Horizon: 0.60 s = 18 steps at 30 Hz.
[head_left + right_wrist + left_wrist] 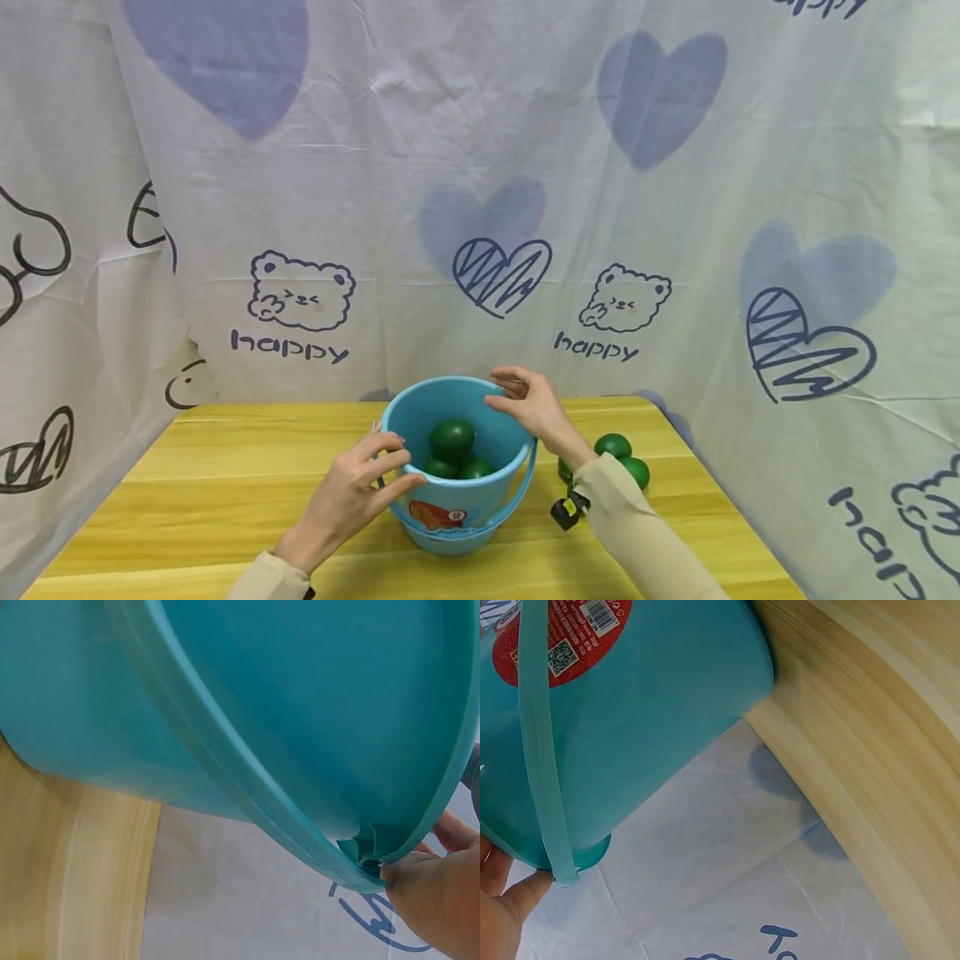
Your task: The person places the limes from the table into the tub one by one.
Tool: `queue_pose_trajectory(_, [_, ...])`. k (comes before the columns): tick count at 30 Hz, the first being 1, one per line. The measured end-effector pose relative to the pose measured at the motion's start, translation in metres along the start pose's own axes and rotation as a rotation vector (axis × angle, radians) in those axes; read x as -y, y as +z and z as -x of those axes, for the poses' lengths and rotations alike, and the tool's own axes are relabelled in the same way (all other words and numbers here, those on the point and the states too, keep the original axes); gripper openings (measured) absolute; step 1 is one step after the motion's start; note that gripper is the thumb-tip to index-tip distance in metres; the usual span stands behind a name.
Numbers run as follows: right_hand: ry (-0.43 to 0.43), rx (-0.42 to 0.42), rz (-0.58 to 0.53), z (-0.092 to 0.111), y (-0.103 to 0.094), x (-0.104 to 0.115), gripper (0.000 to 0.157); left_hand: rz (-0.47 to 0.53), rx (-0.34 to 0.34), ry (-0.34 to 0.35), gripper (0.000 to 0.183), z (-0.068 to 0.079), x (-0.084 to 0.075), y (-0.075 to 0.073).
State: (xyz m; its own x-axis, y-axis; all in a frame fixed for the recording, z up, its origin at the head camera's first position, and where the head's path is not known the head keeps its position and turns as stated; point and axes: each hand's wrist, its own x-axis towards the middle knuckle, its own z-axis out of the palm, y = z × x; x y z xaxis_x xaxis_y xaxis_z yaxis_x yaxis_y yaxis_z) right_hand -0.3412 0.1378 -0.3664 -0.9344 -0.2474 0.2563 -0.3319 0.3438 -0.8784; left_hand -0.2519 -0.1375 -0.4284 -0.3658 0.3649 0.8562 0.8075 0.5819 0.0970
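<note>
A light-blue plastic bucket (450,533) with a red label stands on the wooden table, its mouth facing up toward the head camera. Several smooth, dark-green oval fruits (452,439), like avocados, lie inside. My left hand (352,492) holds the rim at the near left, thumb toward the front. In the left wrist view its fingertips (534,889) are right at the rim by the handle joint. At the rim's right side, my right hand (536,408) grips the edge. The right wrist view shows that thumb (409,877) against the rim, beside the handle joint.
More green oval fruits (613,446) lie on the table right of the bucket, partly hidden by the right forearm. The bucket's handle (517,496) hangs down in front. A printed white cloth (390,208) hangs behind the wooden table (247,467) and along its sides.
</note>
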Motion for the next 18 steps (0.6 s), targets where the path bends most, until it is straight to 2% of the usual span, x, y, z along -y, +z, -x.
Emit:
queue_pose_trajectory(8, [-0.016, 0.011, -0.018, 0.0007, -0.0011, -0.0029, 0.042, -0.005, -0.006, 0.005, 0.023, 0.0004, -0.0002, 0.0005])
queue_pose_trajectory(18, [-0.046, -0.020, -0.055, 0.0038, -0.0033, -0.0041, 0.039, 0.016, -0.005, -0.001, 0.022, 0.0016, 0.0017, 0.0020])
